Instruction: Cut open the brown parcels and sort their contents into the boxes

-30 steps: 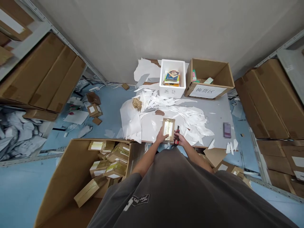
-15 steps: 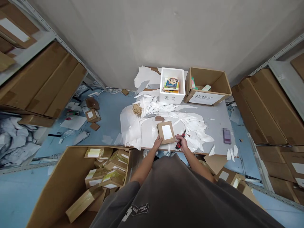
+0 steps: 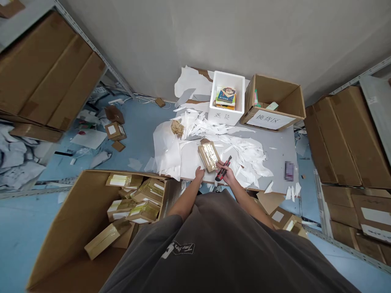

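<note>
A small cardboard box (image 3: 209, 156) lies tilted on the table, with a strip of shiny clear tape along its upper face. My right hand (image 3: 228, 176) is closed around a red and black utility knife (image 3: 223, 169), and its fingertips touch the right side of the box. Just off the box's lower left corner, my left hand (image 3: 199, 174) has its fingers apart and holds nothing. Torn white paper strips (image 3: 247, 156) spread over the grey table (image 3: 279, 156) around the box.
At the back stand a white foam bin (image 3: 226, 118) holding books and an open cardboard carton (image 3: 275, 122) with a handwritten label. A large open carton (image 3: 58, 228) full of taped boxes is at my left. Crumpled brown paper (image 3: 177, 128) sits behind plastic film (image 3: 166, 150).
The box has been turned over: its white label faced up before, and now a taped face does. My left hand has let go of it. The knife stays in my right hand.
</note>
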### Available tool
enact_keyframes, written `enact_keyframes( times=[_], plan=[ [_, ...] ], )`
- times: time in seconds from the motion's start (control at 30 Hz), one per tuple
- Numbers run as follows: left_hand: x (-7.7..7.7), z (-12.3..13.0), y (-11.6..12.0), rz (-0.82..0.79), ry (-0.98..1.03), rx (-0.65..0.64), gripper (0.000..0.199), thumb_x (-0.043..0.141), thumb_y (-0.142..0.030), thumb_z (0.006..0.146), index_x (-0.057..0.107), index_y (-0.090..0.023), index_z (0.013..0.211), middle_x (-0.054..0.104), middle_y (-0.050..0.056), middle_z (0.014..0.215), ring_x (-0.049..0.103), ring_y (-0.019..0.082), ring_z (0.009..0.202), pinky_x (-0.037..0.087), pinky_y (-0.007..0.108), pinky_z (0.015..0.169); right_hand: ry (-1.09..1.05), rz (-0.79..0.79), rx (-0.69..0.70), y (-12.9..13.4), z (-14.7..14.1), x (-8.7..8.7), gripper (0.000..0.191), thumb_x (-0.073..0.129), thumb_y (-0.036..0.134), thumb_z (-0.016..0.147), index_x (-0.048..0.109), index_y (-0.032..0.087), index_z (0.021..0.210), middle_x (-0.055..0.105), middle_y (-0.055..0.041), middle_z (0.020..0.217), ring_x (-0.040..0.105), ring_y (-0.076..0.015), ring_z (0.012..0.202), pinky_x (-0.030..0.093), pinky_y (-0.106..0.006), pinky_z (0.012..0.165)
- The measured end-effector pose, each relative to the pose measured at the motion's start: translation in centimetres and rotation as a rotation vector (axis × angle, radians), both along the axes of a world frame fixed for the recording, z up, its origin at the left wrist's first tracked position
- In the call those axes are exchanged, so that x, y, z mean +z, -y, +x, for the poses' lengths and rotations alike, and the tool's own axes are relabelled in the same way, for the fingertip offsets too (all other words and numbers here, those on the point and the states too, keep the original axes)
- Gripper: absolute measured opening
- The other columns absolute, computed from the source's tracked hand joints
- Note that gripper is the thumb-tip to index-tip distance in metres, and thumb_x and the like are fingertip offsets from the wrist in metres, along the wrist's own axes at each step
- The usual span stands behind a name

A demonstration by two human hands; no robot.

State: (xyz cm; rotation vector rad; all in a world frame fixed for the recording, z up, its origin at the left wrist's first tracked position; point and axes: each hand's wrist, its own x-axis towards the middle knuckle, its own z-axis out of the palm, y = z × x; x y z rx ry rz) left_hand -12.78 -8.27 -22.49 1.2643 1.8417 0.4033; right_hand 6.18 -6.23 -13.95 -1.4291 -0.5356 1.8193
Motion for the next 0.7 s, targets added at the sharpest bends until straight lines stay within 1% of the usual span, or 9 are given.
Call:
enact_keyframes(
  times=[0.07, 0.13, 0.2, 0.23, 0.3, 0.37, 0.43, 0.53, 0.7],
  plan=[
    [0.4, -1.2, -0.7, -0.009, -0.058, 0.107, 0.068, 0.051, -0.040, 0.108, 0.035, -0.016, 0.170, 0.062, 0.020, 0.155, 0.062, 0.034, 0.140, 0.052, 0.048, 0.114, 0.023, -0.036, 0.018, -0.2, -0.5, -0.5, 0.044, 0.065, 0.029, 0.071, 0.072, 0.023, 0.114, 0.078, -0.0135, 0.133, 0.067, -0.0296, 0.136, 0.061, -0.037, 0.093],
    [1.2, -2.6, -2.2, 0.089, -0.120, 0.134, 0.069, 0.048, -0.037, 0.108, 0.033, -0.018, 0.172, 0.050, 0.019, 0.168, 0.049, 0.033, 0.155, 0.045, 0.050, 0.124, 0.065, -0.028, 0.066, -0.5, -0.6, -1.1, 0.042, 0.066, 0.031, 0.073, 0.072, 0.022, 0.113, 0.079, -0.0143, 0.129, 0.070, -0.0293, 0.131, 0.060, -0.035, 0.089],
    [2.3, -4.0, -4.4, 0.229, -0.164, -0.013, 0.075, 0.058, -0.042, 0.104, 0.034, -0.024, 0.173, 0.038, 0.014, 0.177, 0.033, 0.033, 0.165, 0.037, 0.050, 0.131, 0.133, -0.011, 0.130, -1.1, -0.4, -1.6, 0.038, 0.069, 0.035, 0.076, 0.070, 0.021, 0.111, 0.081, -0.0127, 0.112, 0.076, -0.0272, 0.110, 0.059, -0.032, 0.081],
    [2.9, -4.6, -5.5, 0.255, -0.170, -0.153, 0.086, 0.068, -0.046, 0.098, 0.031, -0.024, 0.174, 0.031, 0.013, 0.181, 0.025, 0.035, 0.168, 0.035, 0.050, 0.132, 0.179, -0.002, 0.151, -1.6, -0.4, -1.8, 0.036, 0.070, 0.038, 0.078, 0.068, 0.021, 0.110, 0.080, -0.0094, 0.099, 0.077, -0.0245, 0.093, 0.058, -0.030, 0.075],
    [3.8, -5.4, -7.6, 0.201, -0.192, -0.379, 0.113, 0.084, -0.051, 0.086, 0.023, -0.023, 0.176, 0.018, 0.013, 0.184, 0.012, 0.040, 0.170, 0.034, 0.053, 0.132, 0.287, 0.019, 0.190, -3.1, -0.8, -1.9, 0.035, 0.070, 0.046, 0.085, 0.063, 0.022, 0.110, 0.071, 0.0001, 0.075, 0.065, -0.0183, 0.062, 0.052, -0.027, 0.061],
    [4.2, -5.6, -9.0, 0.113, -0.218, -0.470, 0.124, 0.089, -0.053, 0.081, 0.018, -0.023, 0.178, 0.011, 0.013, 0.185, 0.009, 0.044, 0.170, 0.035, 0.057, 0.130, 0.418, 0.056, 0.255, -5.1, -1.9, -1.8, 0.034, 0.065, 0.053, 0.093, 0.059, 0.024, 0.111, 0.062, 0.0055, 0.067, 0.055, -0.0164, 0.052, 0.048, -0.026, 0.055],
    [4.1, -5.6, -9.4, 0.056, -0.234, -0.478, 0.123, 0.088, -0.053, 0.083, 0.016, -0.025, 0.178, 0.009, 0.012, 0.186, 0.009, 0.046, 0.170, 0.036, 0.059, 0.129, 0.573, 0.127, 0.370, -7.5, -3.6, -1.6, 0.031, 0.062, 0.053, 0.099, 0.058, 0.025, 0.112, 0.064, 0.0037, 0.072, 0.059, -0.0188, 0.059, 0.050, -0.028, 0.059],
    [3.6, -5.6, -9.2, 0.030, -0.220, -0.459, 0.119, 0.085, -0.054, 0.085, 0.016, -0.029, 0.178, 0.008, 0.010, 0.186, 0.011, 0.048, 0.169, 0.039, 0.060, 0.126, 0.828, 0.239, 0.524, -10.8, -6.6, -1.5, 0.023, 0.065, 0.045, 0.101, 0.062, 0.025, 0.111, 0.072, -0.0033, 0.086, 0.070, -0.0258, 0.086, 0.054, -0.033, 0.079],
    [3.0, -6.1, -8.7, 0.023, -0.194, -0.446, 0.115, 0.082, -0.063, 0.085, 0.019, -0.035, 0.177, 0.006, 0.007, 0.187, 0.011, 0.050, 0.168, 0.039, 0.062, 0.125, 1.050, 0.177, 0.615, -12.9, -10.0, -2.2, 0.027, 0.068, 0.042, 0.100, 0.065, 0.022, 0.118, 0.076, -0.0142, 0.109, 0.070, -0.0355, 0.114, 0.052, -0.043, 0.098]
  ],
)
